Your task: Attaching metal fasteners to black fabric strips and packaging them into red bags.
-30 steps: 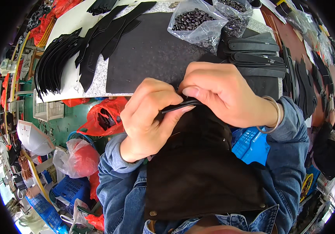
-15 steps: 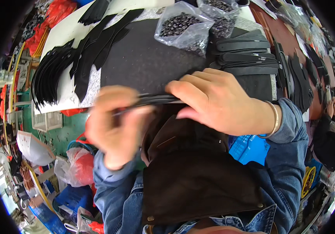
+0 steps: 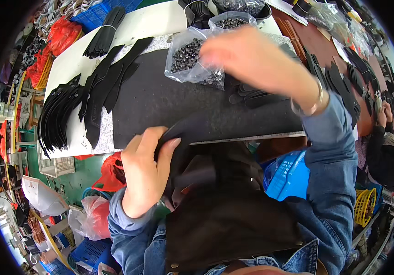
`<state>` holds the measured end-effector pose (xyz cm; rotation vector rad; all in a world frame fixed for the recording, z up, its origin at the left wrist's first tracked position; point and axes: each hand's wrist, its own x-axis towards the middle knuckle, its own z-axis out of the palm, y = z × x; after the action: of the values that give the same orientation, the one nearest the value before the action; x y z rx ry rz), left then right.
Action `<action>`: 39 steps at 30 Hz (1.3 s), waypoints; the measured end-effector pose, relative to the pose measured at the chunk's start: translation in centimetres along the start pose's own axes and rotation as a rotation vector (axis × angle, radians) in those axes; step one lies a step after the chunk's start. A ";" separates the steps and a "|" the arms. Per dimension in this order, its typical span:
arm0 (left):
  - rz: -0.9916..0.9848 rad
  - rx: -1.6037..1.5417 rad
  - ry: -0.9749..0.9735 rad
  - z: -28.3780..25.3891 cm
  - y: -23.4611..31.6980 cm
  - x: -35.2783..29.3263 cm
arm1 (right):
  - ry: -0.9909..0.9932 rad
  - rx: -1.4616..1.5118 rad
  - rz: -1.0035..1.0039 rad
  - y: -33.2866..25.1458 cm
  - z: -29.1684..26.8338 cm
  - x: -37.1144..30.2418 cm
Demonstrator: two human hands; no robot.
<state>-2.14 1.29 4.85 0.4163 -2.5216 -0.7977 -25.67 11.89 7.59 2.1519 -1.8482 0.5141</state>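
Observation:
My left hand (image 3: pixel 144 172) grips a curved black leather piece (image 3: pixel 192 130) at the near edge of the dark work mat (image 3: pixel 160 103). My right hand (image 3: pixel 252 59), blurred by motion, reaches out over the mat beside a clear bag of small dark metal rivets (image 3: pixel 188 59), with nothing visible in it. Right of that hand lies a pile of black leather pieces (image 3: pixel 261 94). A dark apron (image 3: pixel 229 215) covers my lap below the table edge.
Several long black strips fan out at the mat's left (image 3: pixel 64 117), more (image 3: pixel 101 36) lie on the white board. A second rivet bag (image 3: pixel 231 20) sits farther back. A blue basket (image 3: pixel 288 176) stands at my right; another person (image 3: pixel 387 151) sits at the far right.
My right hand let go of the black piece and swung up toward the rivet bag. The left hand kept the piece and stayed at the mat's near edge.

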 end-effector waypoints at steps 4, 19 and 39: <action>0.030 -0.016 -0.075 0.2 -0.2 -0.2 | -0.076 -0.420 0.235 7.8 1.0 -1.1; -0.063 -0.147 -0.147 1.0 -0.2 -0.3 | 0.014 -0.168 0.285 11.5 1.4 -0.9; -0.179 -0.272 -0.063 0.4 1.3 -0.1 | 0.227 0.713 0.186 -7.5 2.1 -1.9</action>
<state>-2.46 2.53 5.28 0.5349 -2.4089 -1.2213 -18.36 13.94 5.16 2.1698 -1.9279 1.5894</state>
